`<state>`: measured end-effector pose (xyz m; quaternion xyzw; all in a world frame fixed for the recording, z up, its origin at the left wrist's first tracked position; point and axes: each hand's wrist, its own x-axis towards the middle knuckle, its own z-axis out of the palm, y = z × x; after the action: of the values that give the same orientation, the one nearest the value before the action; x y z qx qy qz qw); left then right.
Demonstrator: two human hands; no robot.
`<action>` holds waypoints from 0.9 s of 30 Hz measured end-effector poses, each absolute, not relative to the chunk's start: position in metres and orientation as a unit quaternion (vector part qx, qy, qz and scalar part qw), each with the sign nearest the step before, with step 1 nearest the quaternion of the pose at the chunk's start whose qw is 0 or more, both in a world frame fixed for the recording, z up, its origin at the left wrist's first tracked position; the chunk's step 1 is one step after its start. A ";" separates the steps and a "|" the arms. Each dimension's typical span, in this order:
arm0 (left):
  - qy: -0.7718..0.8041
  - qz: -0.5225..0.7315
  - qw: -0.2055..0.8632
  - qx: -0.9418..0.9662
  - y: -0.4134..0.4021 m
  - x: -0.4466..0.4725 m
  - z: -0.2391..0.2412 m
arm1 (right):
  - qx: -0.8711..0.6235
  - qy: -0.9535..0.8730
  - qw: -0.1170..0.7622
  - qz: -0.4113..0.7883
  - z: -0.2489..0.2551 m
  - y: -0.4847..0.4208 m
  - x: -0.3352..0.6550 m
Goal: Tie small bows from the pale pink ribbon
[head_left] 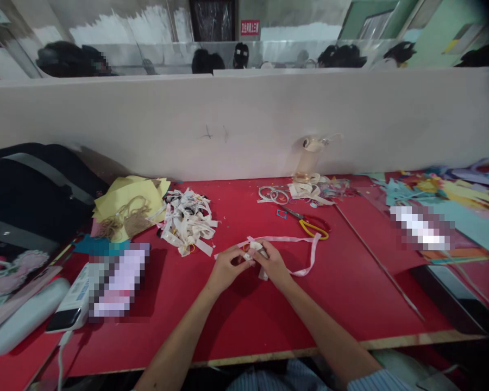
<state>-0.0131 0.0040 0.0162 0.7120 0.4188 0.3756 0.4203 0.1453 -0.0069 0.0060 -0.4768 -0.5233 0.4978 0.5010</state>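
Close together over the red tabletop, both hands pinch a small piece of white ribbon (257, 248). My left hand (228, 267) has thumb and fingers closed at its left side. My right hand (274, 264) grips it from the right, and a pale end hangs below those fingers. A speck of orange shows by the left fingertips, too small to name. Behind and right of the hands, a long pink ribbon (313, 255) curves across the table. Beyond it lie scissors (313, 228) with yellow handles, blades pointing away to the left.
Left of the hands sits a heap of white ribbon pieces (187, 220), near yellow sheets (126, 198) with twine. A power bank (79, 293) and a dark bag (32, 190) are farther left. A bottle (308, 160) stands by the white partition (155, 125). A thin stick (378, 260) lies right.
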 end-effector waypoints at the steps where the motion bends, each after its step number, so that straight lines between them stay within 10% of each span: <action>1: 0.421 0.370 0.436 0.704 0.004 -0.013 0.016 | -0.477 -0.523 0.504 0.495 0.007 -0.007 0.145; 27: 0.397 0.387 0.607 0.570 0.003 -0.018 0.027 | -0.453 -0.478 0.579 0.481 -0.001 -0.003 0.151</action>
<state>-0.0176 0.0033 0.0273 0.5698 0.3973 0.3867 0.6065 0.1512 -0.0025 -0.0013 -0.4527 -0.4782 0.4812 0.5786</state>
